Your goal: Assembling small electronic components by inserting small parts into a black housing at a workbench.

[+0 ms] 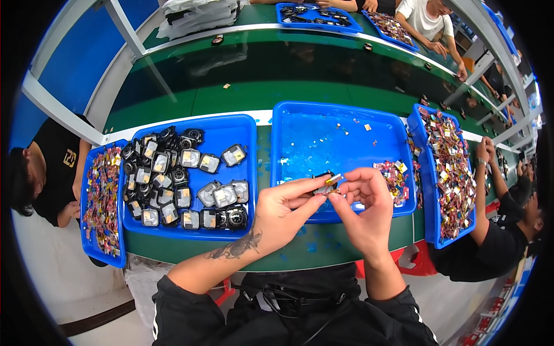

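A green table [323,245] carries a wide blue tray [306,132] with a heap of small parts [398,176] at its right end. Left of it, another blue tray [225,130] holds many black watch cases; a narrower tray [430,190] of small parts stands at the right. The left hand [283,202] and right hand [369,199] meet over the wide tray's front. A small part [330,181] with a yellow patch is pinched in the left grip; the right grip is narrow beside it, and I cannot tell whether it pinches too.
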Tool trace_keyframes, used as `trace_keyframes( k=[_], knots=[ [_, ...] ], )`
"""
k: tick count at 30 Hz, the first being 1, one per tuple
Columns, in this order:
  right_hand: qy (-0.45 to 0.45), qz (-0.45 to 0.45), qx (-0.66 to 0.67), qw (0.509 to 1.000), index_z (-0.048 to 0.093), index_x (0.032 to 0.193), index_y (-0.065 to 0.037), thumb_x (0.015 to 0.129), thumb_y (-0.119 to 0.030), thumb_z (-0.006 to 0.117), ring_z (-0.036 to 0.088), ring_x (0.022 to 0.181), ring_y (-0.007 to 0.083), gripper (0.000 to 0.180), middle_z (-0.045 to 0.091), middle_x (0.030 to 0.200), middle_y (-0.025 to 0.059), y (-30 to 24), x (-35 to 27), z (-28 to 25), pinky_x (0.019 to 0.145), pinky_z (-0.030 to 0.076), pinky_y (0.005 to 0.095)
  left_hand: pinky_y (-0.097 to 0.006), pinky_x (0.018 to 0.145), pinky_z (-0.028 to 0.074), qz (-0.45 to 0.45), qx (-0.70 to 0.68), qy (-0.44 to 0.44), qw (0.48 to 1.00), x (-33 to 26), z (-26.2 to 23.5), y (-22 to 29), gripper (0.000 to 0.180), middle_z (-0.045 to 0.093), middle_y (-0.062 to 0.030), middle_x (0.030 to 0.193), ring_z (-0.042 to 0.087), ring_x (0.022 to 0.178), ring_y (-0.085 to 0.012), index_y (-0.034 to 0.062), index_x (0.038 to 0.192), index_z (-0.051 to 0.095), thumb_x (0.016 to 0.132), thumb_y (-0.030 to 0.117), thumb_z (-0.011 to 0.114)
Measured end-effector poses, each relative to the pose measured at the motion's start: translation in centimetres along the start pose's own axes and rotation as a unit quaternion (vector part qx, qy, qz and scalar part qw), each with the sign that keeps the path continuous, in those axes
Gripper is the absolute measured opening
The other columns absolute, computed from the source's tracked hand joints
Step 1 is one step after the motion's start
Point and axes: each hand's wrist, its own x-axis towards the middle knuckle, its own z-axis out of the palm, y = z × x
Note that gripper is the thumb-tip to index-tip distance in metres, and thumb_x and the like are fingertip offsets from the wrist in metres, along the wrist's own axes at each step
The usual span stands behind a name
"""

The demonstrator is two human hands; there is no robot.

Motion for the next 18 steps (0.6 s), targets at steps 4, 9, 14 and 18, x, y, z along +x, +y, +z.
trace_keyframes(
  k=[4, 9, 14, 18],
  knots=[
    [-0.015, 0.017, -0.035, 0.999, 0.053, 0.108, -0.003, 0.077, 0.006, 0.072, 0.055, 0.069, 0.0051, 0.038, 0.062, 0.081, 0.0018, -0.9, 0.1, -0.3, 0.062, 0.042, 0.0189, -0.027, 0.092, 0.052, 0.025, 0.023, 0.001, 0.999, -0.1, -0.2, -0.1, 0.042, 0.063, -0.0149, 0.119, 0.062, 0.106, -0.0164, 0.0025, 0.13, 0.056, 0.089, -0.004, 0.06],
    [0.003, -0.011, -0.082, 0.997, 0.054, 0.114, -0.001, 0.078, 0.006, 0.071, 0.057, 0.073, 0.0086, 0.04, 0.062, 0.086, 0.0039, -0.5, 0.5, 0.4, 0.066, 0.051, 0.0222, -0.027, 0.089, 0.052, 0.006, -0.01, 0.014, 1.0, 0.0, -0.1, -0.2, 0.055, 0.064, -0.0144, 0.114, 0.063, 0.103, -0.0161, 0.005, 0.139, 0.045, 0.088, -0.004, 0.061],
    [0.001, -0.037, -0.102, 0.994, 0.057, 0.113, 0.0, 0.079, 0.004, 0.069, 0.062, 0.086, 0.0118, 0.037, 0.061, 0.09, 0.0055, 0.5, 0.0, 1.8, 0.069, 0.057, 0.0265, -0.027, 0.088, 0.053, -0.021, -0.065, 0.063, 0.996, 0.0, -0.1, -0.7, 0.057, 0.064, -0.014, 0.111, 0.063, 0.103, -0.0165, 0.0048, 0.136, 0.038, 0.085, -0.008, 0.062],
    [-0.078, -0.008, -0.011, 0.997, 0.054, 0.115, 0.0, 0.08, 0.007, 0.066, 0.064, 0.083, 0.0114, 0.038, 0.062, 0.086, 0.0049, 0.5, 3.9, 0.6, 0.07, 0.053, 0.0252, -0.03, 0.088, 0.051, 0.005, -0.007, 0.042, 0.999, 0.8, -1.3, 0.7, 0.061, 0.059, -0.0197, 0.121, 0.063, 0.105, -0.0183, 0.0071, 0.14, 0.032, 0.088, 0.001, 0.064]
  ],
)
